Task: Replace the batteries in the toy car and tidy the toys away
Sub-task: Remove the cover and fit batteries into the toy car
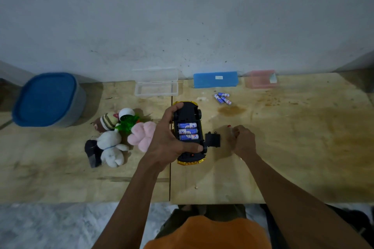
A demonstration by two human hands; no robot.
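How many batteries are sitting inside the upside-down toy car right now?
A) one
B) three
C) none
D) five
B: the toy car, gripped upside down by the left hand, has its compartment open with three batteries lying side by side inside.

Dim, soft-focus, edges warped

Soft toys (113, 137) crowd the car's (188, 133) left; bare table (293, 147) lies right.
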